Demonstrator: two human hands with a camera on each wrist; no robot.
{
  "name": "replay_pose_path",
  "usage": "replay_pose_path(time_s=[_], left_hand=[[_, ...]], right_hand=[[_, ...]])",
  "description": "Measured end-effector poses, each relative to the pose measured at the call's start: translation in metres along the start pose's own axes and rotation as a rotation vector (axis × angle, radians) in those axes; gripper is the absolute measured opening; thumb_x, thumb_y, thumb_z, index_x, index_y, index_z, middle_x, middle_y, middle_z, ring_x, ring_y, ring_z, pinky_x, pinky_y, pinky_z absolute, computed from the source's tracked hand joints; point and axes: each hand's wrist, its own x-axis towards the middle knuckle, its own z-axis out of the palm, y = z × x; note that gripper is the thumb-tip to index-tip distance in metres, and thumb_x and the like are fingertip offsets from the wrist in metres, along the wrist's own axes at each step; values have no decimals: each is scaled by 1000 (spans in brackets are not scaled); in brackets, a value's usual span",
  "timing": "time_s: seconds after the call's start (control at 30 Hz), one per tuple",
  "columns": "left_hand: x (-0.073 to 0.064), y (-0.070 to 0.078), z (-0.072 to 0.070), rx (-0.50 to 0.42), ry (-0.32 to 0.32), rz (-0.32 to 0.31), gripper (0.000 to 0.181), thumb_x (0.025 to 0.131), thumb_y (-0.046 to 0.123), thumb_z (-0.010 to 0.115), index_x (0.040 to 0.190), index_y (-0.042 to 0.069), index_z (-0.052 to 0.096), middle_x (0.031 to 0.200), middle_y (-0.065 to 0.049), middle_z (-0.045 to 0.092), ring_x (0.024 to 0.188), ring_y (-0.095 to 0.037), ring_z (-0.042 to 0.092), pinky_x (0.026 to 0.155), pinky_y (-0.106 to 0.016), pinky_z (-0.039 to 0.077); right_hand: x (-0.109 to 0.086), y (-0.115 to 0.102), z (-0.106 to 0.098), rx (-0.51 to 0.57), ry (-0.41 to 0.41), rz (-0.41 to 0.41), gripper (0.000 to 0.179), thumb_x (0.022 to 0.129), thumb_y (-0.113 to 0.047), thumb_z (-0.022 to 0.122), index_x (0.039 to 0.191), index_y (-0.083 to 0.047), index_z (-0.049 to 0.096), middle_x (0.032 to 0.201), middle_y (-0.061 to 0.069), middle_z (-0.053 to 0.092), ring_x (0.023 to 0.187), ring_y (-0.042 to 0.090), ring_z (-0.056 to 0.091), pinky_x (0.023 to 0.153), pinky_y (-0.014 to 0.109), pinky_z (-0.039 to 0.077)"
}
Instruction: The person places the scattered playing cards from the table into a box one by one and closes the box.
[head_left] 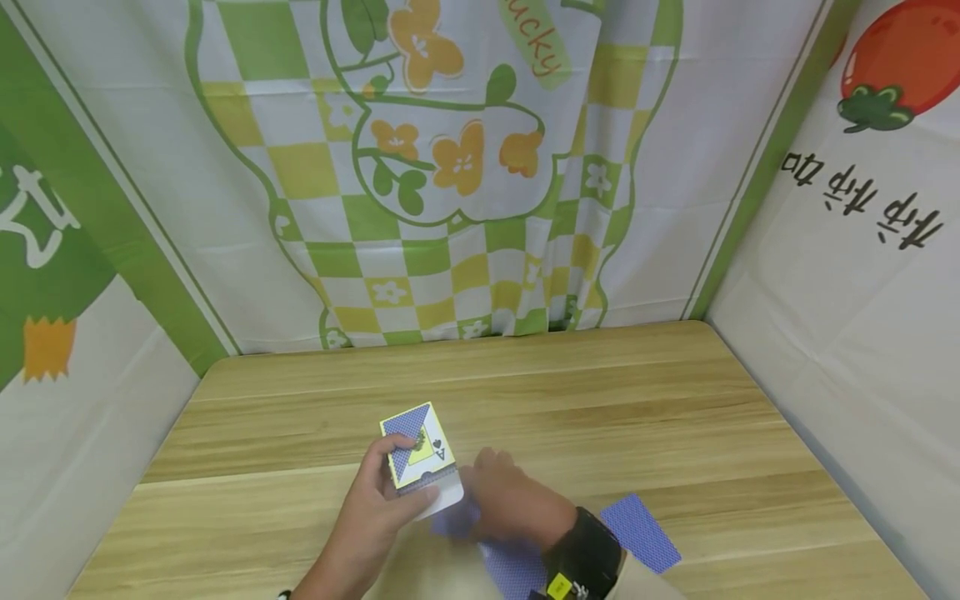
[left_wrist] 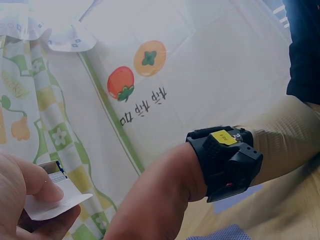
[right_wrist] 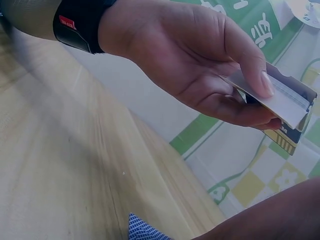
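Note:
My left hand point(head_left: 375, 500) grips a playing card box point(head_left: 430, 446), blue-patterned with an ace of spades corner on its face. The box's white flap point(head_left: 448, 493) is folded out toward me, with the thumb on it; in the right wrist view, the mouth of the box point(right_wrist: 290, 95) shows. Close on the right of the flap is my right hand point(head_left: 513, 500), blurred, with its fingers bent. A blurred blue-backed playing card point(head_left: 452, 522) shows at its fingers, and a card corner point(right_wrist: 144, 229) pokes up beside this hand in the right wrist view.
Blue-backed cards point(head_left: 517, 571) lie on the table point(head_left: 300, 417) below my right wrist, partly hidden by it. Another blue-backed card point(head_left: 641, 533) lies to the right of the wrist. A patterned curtain point(head_left: 450, 275) hangs behind the table's far edge.

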Motion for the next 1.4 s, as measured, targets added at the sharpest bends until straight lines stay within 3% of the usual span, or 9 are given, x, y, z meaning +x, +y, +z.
replay_pose_path(time_s=[0.2,0.33,0.43,0.57,0.8,1.0,1.1,1.23,1.4], left_hand=[[0,0,0,2,-10,9,65,81,-13,68,133,10,38,137,-20,44,114,-31,62,87,-33,59],[0,0,0,-4,-4,13,65,80,-14,68,133,10,38,137,-20,44,114,-30,62,87,-34,59],[0,-1,0,-5,3,17,65,80,-15,68,132,9,38,135,-20,45,113,-29,63,86,-34,59],[0,-1,1,-6,7,22,64,80,-15,68,132,8,38,134,-20,46,112,-27,64,86,-34,59],[0,-1,1,-14,17,24,64,79,-16,68,131,8,39,131,-19,48,110,-27,65,87,-34,59],[0,-1,1,-13,18,28,64,79,-16,68,131,7,39,130,-18,48,109,-26,65,87,-33,59],[0,-1,1,-15,18,29,63,79,-16,68,131,7,39,129,-18,49,109,-26,65,86,-33,59],[0,-1,1,-23,18,33,63,79,-16,67,131,7,39,128,-17,50,107,-26,65,86,-33,60],[0,-1,1,-25,17,33,63,79,-16,67,131,7,39,127,-17,50,107,-26,66,85,-32,60]], right_hand=[[-1,4,-3,13,52,-52,37,73,-29,88,102,-19,66,97,-3,41,89,15,34,64,20,38],[2,10,-4,-14,96,-85,32,71,-22,87,95,-21,65,102,0,47,93,18,39,68,22,41],[2,15,-5,-12,118,-69,37,69,-15,87,101,-21,69,119,8,54,109,27,47,80,31,49],[0,21,-10,24,140,-31,47,70,-10,86,114,-15,70,139,19,50,130,39,43,94,44,51],[-6,30,-19,-21,175,-48,46,72,-10,84,115,-8,70,104,4,63,99,21,52,80,29,48],[-9,42,-30,49,185,-52,32,75,-6,82,105,-1,70,98,10,71,92,27,63,82,40,54],[-10,48,-35,114,173,7,27,78,-4,80,103,1,70,98,13,70,92,29,64,82,43,54],[-11,54,-42,116,172,119,10,85,-7,75,93,-3,71,88,6,66,81,20,59,72,39,53],[-7,56,-51,52,323,226,6,93,-13,70,93,-9,73,84,0,63,76,14,56,64,33,50]])
